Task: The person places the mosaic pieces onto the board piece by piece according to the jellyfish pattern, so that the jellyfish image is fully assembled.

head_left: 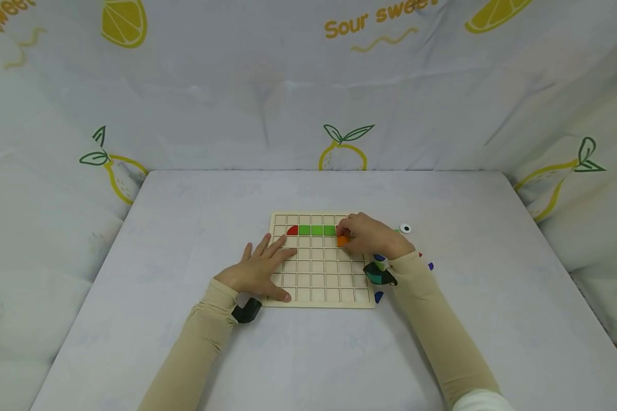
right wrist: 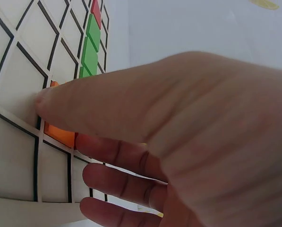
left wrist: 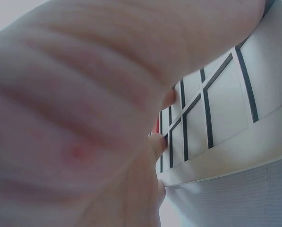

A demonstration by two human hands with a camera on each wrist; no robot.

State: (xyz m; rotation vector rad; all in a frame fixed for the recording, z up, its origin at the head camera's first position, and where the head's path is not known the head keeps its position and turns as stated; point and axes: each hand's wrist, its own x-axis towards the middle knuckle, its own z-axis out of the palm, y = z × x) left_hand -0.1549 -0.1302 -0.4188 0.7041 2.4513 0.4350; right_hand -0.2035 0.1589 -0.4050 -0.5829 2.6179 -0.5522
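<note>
A pale wooden grid board (head_left: 319, 282) lies flat on the table. Along one upper row sit a red rounded piece (head_left: 292, 230) and several green square tiles (head_left: 316, 230). Just below that row's right end is an orange square tile (head_left: 342, 241), which my right hand (head_left: 374, 235) pinches between thumb and index finger. In the right wrist view the orange tile (right wrist: 59, 135) lies on the grid, partly covered by the thumb, the other fingers loosely bent. With fingers spread, my left hand (head_left: 257, 271) rests on the board's left side.
Right of the board, partly behind my right wrist, lie small loose pieces: a white eye disc (head_left: 405, 228), a blue piece (head_left: 379, 297) and another blue piece (head_left: 431, 266). The white table (head_left: 211, 200) meets a lemon-print cloth (head_left: 226, 114) at the back.
</note>
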